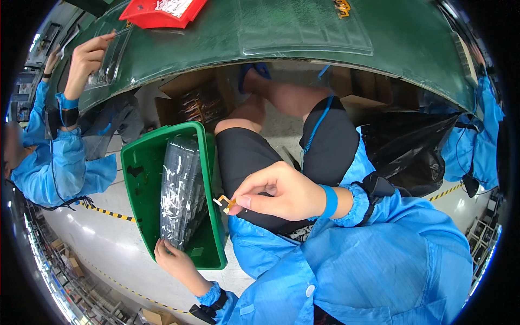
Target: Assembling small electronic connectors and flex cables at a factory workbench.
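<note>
My right hand (283,192) pinches a small orange flexible circuit strip (226,205) with pale and dark ends between thumb and fingertips, above my lap and just right of a green bin (221,238). Inside the bin, a stack of clear plastic trays (181,189) stands tilted, dotted with small white pieces. My left hand (176,264) grips the near end of these trays at the bin's near rim, thumb on top; some fingers are hidden behind the plastic.
A green table (216,40) bears a red bin (162,19) of white pieces and a clear tray (303,46) with orange strips (342,8). A co-worker's hand (86,59) holds a thin tool at left. Cardboard boxes (184,84) and a black bag (406,146) lie beneath.
</note>
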A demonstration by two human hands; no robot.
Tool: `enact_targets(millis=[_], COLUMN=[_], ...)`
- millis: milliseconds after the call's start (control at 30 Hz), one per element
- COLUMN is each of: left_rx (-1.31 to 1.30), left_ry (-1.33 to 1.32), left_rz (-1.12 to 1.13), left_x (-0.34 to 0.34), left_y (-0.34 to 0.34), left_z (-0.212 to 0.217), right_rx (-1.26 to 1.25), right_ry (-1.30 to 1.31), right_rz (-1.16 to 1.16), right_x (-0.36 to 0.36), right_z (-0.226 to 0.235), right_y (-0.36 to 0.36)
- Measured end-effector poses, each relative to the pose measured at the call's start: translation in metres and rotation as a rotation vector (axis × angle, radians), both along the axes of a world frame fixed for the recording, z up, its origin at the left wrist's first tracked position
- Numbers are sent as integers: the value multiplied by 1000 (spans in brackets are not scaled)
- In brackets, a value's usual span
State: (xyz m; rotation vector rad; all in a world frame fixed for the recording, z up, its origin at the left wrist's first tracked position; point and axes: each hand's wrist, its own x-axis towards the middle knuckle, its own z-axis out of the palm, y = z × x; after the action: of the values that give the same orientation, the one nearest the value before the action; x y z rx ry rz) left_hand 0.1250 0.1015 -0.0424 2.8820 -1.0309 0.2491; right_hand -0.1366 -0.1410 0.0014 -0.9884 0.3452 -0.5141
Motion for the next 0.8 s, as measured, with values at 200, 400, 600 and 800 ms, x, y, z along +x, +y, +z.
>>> enact_targets(millis=[200, 400, 600, 800], left_rx=[-836, -899, -798, -668], left_ry=[1127, 1170, 1052, 684], left_rz=[-248, -207, -302, -724], left_x=[-108, -135, -137, -134], left_y=[-86, -122, -131, -147], left_z=[53, 53, 53, 63], right_rx=[39, -96, -242, -522], right_ry=[66, 112, 146, 259], right_rz=[16, -9, -123, -59], right_x=[5, 1, -10, -15], right_z=[2, 9, 6, 8], right_y=[4, 5, 4, -8])
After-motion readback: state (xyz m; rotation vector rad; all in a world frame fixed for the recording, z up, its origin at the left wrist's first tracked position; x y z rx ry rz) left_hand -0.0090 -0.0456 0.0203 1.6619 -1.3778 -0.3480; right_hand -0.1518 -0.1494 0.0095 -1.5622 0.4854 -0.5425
